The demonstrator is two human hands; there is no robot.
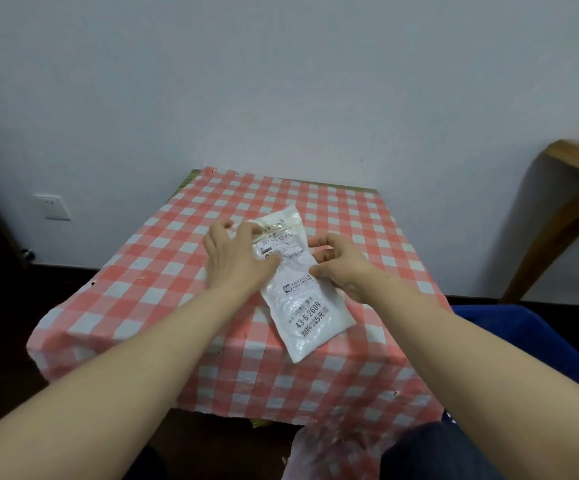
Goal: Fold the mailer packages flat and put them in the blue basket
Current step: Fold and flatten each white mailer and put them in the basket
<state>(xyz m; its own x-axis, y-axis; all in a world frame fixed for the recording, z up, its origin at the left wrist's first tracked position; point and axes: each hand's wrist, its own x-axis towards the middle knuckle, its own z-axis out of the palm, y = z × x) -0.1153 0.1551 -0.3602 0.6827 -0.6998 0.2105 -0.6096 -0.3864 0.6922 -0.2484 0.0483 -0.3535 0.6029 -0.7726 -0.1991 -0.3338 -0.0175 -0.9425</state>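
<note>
A white mailer package (303, 306) with printed labels lies lengthwise on the red-and-white checked table (163, 271). My left hand (236, 258) rests over its upper left part, fingers curled around the far crumpled end. My right hand (336, 263) pinches the package's right edge near the middle, thumb and fingers curled. The blue basket (530, 337) shows at the lower right, beside the table, partly hidden by my right arm.
A wooden table (572, 188) stands at the right against the white wall. A wall socket (52, 206) is at the left. A pale plastic bag (333, 452) lies low near my knee (433, 452).
</note>
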